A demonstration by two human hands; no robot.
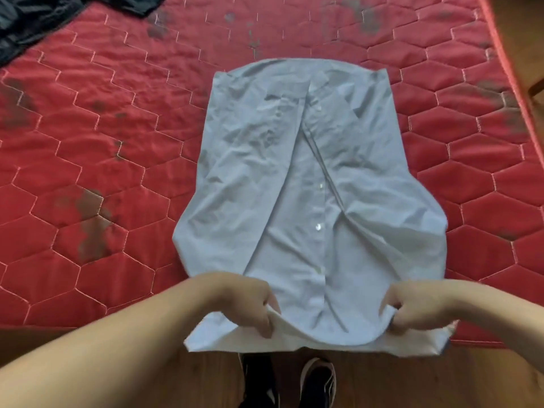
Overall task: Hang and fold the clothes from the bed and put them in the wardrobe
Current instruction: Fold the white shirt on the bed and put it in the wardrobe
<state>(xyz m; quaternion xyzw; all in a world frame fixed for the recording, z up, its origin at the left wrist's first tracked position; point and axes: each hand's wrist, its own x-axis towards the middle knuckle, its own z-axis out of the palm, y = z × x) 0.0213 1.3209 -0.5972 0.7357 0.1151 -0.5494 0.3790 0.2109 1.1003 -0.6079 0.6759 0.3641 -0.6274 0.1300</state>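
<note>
**Both hands grip the shirt hem**

The left hand (250, 304) pinches the near hem of the pale blue shirt (309, 187), which lies sleeves-folded on the red quilted mattress (103, 142); the right hand (418, 307) pinches the hem too. No readable writing shows.

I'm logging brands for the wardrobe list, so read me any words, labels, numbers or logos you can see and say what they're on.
None can be read.
Light blue button-up shirt: no tag or print shows.
Red quilted mattress: stitching only.
Dark garment: no text.
Black shoes: white stripe, no lettering.
</note>
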